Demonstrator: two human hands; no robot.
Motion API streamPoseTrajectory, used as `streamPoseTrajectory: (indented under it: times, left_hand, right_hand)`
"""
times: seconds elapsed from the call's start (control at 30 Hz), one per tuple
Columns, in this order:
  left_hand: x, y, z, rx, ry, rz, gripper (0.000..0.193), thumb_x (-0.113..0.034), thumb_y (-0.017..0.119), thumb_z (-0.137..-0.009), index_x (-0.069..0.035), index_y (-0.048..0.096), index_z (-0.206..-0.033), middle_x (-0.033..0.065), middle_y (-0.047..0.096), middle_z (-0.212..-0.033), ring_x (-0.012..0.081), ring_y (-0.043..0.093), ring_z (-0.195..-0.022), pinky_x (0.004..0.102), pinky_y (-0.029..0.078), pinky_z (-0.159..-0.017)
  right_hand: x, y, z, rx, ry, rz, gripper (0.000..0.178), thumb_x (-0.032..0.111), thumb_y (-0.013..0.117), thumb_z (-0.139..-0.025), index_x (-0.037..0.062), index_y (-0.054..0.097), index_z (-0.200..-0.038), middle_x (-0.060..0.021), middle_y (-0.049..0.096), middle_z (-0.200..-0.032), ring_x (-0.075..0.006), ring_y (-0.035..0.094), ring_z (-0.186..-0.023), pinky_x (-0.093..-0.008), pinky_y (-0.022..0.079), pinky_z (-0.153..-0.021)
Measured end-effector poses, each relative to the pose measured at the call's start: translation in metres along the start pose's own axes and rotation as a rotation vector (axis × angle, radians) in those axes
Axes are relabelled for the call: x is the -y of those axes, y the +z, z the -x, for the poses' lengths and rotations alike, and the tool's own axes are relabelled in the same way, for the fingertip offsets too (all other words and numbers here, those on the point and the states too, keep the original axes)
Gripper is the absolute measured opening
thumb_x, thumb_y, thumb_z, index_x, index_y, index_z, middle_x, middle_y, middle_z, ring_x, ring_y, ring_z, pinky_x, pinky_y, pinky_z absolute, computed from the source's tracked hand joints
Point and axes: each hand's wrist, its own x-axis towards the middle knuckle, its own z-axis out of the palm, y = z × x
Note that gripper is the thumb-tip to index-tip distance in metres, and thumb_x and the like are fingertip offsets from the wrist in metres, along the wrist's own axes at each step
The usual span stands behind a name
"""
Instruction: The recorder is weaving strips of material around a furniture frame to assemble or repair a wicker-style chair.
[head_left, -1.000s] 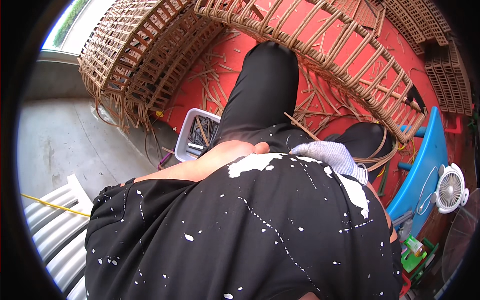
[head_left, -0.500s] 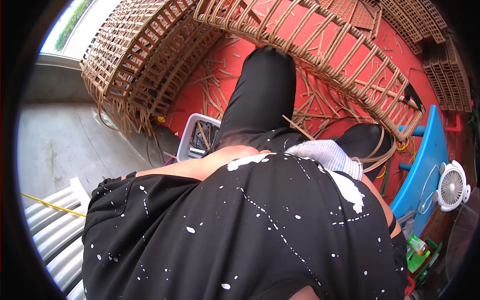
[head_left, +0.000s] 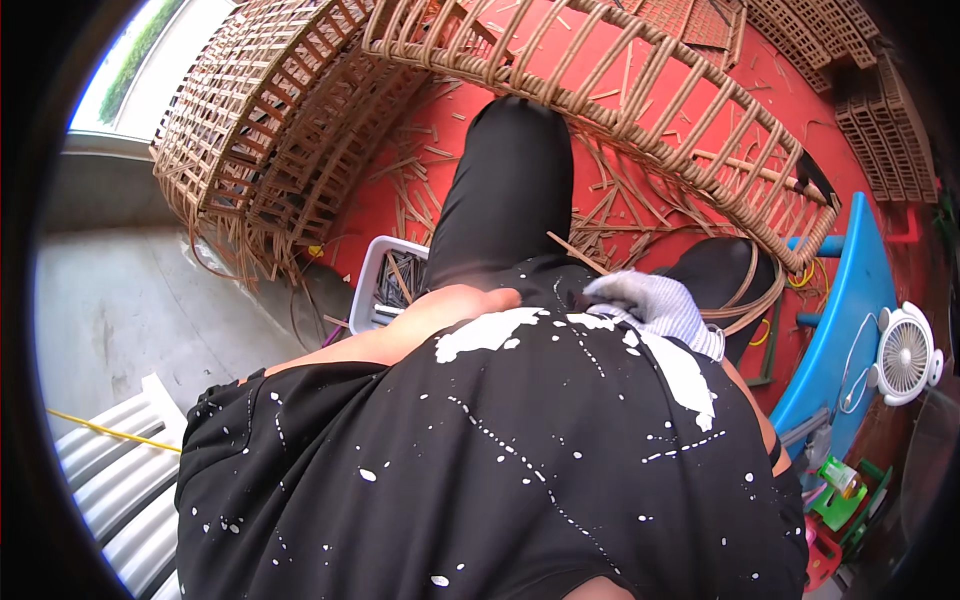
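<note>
My bare left hand (head_left: 472, 300) is over my lap, its fingers mostly hidden behind my black, white-spotted shirt (head_left: 560, 430). To its right, my right hand (head_left: 650, 305), in a pale knitted glove, is curled, fingers bent down; what they hold, if anything, is hidden. The hands are a little apart. A thin wooden strip (head_left: 575, 252) slants across my dark trousers (head_left: 505, 190), its lower end close to the glove. Thin cane loops (head_left: 745, 308) lie over my right leg beside the glove. A long woven cane frame (head_left: 640, 120) lies across the floor beyond my knees.
A large woven basket (head_left: 270, 130) stands at the left. Beside my left leg is a white tray (head_left: 362, 290) of small dark pieces. Cut strips (head_left: 610, 205) litter the red floor. At the right are a blue stool (head_left: 835, 330) and a white fan (head_left: 905, 355); stacked woven panels (head_left: 885, 140) stand behind.
My hands have drawn slightly apart. The gloved right hand is raised a little, with its fingers more bent. The whole view has shifted slightly.
</note>
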Motion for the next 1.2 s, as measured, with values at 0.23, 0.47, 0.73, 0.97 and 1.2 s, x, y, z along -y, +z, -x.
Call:
streamPoseTrajectory:
  times: [0.23, 0.47, 0.73, 0.97, 1.2]
  left_hand:
    - [0.045, 0.018, -0.002, -0.28, 0.154, -0.014, 0.027, -0.014, 0.055, -0.084, -0.004, 0.051, -0.109, 0.022, 0.062, -0.088, 0.039, 0.062, -0.086, 0.0397, 0.046, -0.076]
    - [0.024, 0.014, 0.005, -0.233, 0.06, 0.653, 0.027, -0.024, 0.06, -0.093, -0.005, 0.05, -0.11, -0.001, 0.054, -0.094, 0.0054, 0.052, -0.088, 0.022, 0.043, -0.078]
    - [0.003, 0.006, -0.012, -0.299, 0.093, 0.625, 0.028, -0.022, 0.037, -0.102, -0.002, 0.056, -0.107, 0.0019, 0.056, -0.1, 0.0065, 0.05, -0.088, 0.0243, 0.04, -0.084]
    - [-0.067, -0.014, -0.073, -0.077, 0.188, 0.274, 0.036, -0.031, 0.043, -0.1, 0.0, 0.061, -0.108, 0.0051, 0.063, -0.097, 0.0122, 0.059, -0.091, 0.0279, 0.046, -0.085]
    - [-0.102, 0.017, -0.12, 0.311, 0.149, 0.304, 0.029, -0.028, 0.064, -0.091, -0.001, 0.062, -0.1, 0.001, 0.065, -0.081, 0.0059, 0.058, -0.077, 0.0234, 0.048, -0.072]
  right_hand:
    - [-0.007, -0.014, 0.034, -0.313, 0.194, -0.361, 0.032, 0.023, 0.058, -0.094, -0.0032, 0.06, -0.113, -0.0029, 0.064, -0.085, -0.008, 0.06, -0.078, -0.0225, 0.048, -0.074]
    - [-0.003, -0.022, 0.053, -0.297, 0.247, -0.425, 0.042, 0.026, 0.062, -0.091, -0.0028, 0.056, -0.122, -0.0068, 0.065, -0.098, -0.01, 0.061, -0.089, -0.0249, 0.048, -0.083]
    - [-0.008, -0.013, 0.061, -0.487, 0.25, -0.035, 0.058, 0.039, 0.079, -0.071, 0.0035, 0.063, -0.113, -0.0079, 0.066, -0.1, -0.0138, 0.064, -0.086, -0.027, 0.051, -0.078]
    - [0.006, -0.013, 0.068, -0.551, 0.002, 0.418, 0.054, 0.043, 0.076, -0.073, 0.0048, 0.064, -0.109, -0.0126, 0.065, -0.106, -0.0276, 0.064, -0.096, -0.0347, 0.051, -0.085]
    - [0.006, -0.017, 0.079, -0.622, 0.045, 0.249, 0.055, 0.033, 0.079, -0.072, 0.0059, 0.06, -0.115, -0.0107, 0.065, -0.106, -0.0228, 0.065, -0.095, -0.0327, 0.052, -0.083]
